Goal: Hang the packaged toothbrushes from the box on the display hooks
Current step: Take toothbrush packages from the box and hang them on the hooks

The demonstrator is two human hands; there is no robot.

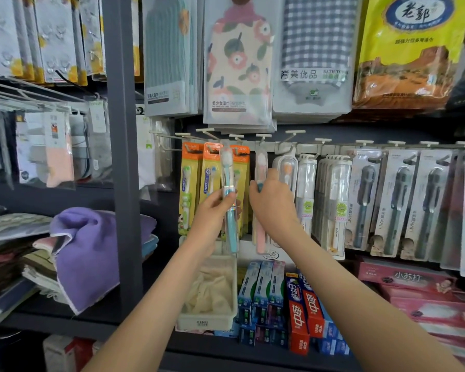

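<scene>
My left hand [217, 208] grips a clear packet with a blue toothbrush [229, 200], held upright in front of the orange toothbrush packs [191, 189]. Its top reaches up near a white display hook [236, 136]. My right hand [271, 202] holds a clear packet with a pink toothbrush [261, 167] that hangs below another white hook [263, 136]. Whether that packet is on the hook I cannot tell. The hooks run along a rail across the shelf back. No box of toothbrushes shows clearly.
Grey toothbrush packs [392, 200] and white ones [333, 200] hang to the right. Toothpaste boxes [306, 312] and a white tray [207, 320] with cloth stand on the shelf below. Packaged towels [239, 63] hang above. A grey upright post [124, 157] and a purple towel [89, 251] are at left.
</scene>
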